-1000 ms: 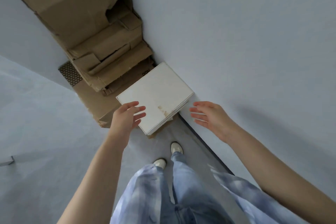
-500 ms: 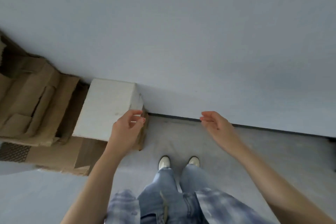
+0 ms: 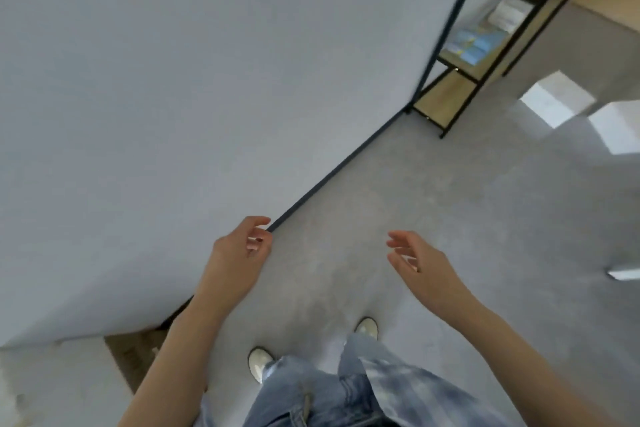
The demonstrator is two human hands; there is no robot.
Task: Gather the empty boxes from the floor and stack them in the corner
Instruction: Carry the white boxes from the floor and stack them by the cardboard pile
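Both hands hang in the air in front of me with nothing in them. My left hand [image 3: 240,250] has loosely curled fingers, close to the grey wall. My right hand [image 3: 417,262] has its fingers spread, over bare floor. Two white boxes [image 3: 554,102] [image 3: 616,125] stand on the floor at the far right, beyond arm's reach. The edge of another white box [image 3: 625,274] shows at the right border. At the bottom left, part of the white box [image 3: 59,381] and brown cardboard [image 3: 133,357] of the corner stack is visible.
A grey wall [image 3: 173,97] with a dark baseboard runs diagonally on the left. A black-framed shelf unit [image 3: 485,45] with wooden boards and items stands at the top right against the wall. My feet in white shoes [image 3: 259,362] stand on the grey floor [image 3: 450,218].
My left hand has let go of the white box on the corner stack. The view has swung right, away from the stack, bringing the shelf and floor boxes into sight.
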